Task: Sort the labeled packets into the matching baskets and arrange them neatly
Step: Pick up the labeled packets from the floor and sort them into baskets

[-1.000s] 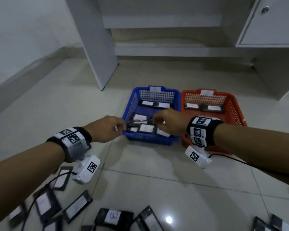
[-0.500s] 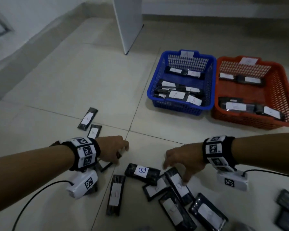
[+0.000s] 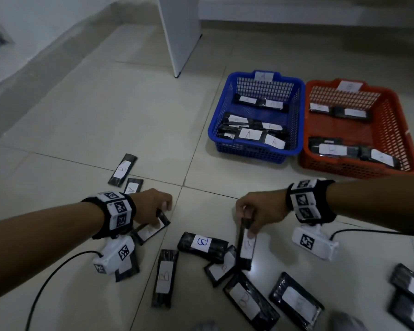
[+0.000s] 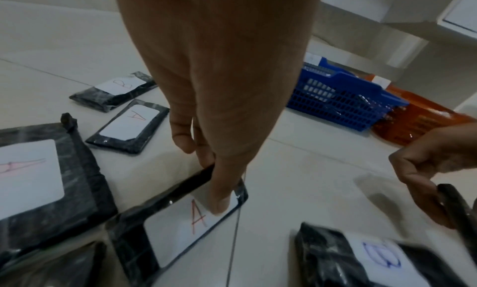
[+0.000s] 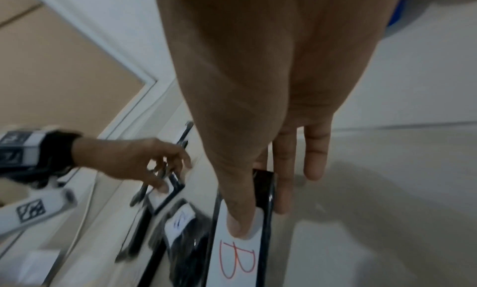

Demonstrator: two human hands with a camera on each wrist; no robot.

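My left hand (image 3: 153,206) pinches the far end of a black packet labelled A (image 3: 151,229) (image 4: 180,220) lying on the floor, thumb on its white label. My right hand (image 3: 256,211) pinches the top of a black packet labelled B (image 3: 246,247) (image 5: 240,256), thumb on the label and fingers behind. The blue basket (image 3: 227,99), tagged A, holds several A packets. To its right the orange basket (image 3: 392,120), tagged B, holds several packets. More black labelled packets lie scattered on the tiles near me, among them one with a blue B (image 3: 202,243).
Two packets (image 3: 123,169) lie left of my left hand. A white cabinet panel (image 3: 179,32) stands on the floor behind the baskets, with a wall at far left. Cables run from both wrist cameras across the tiles.
Both hands left the blue basket and came down to the scattered packets. In the last half second the left hand took hold of an A packet and the right hand a B packet.
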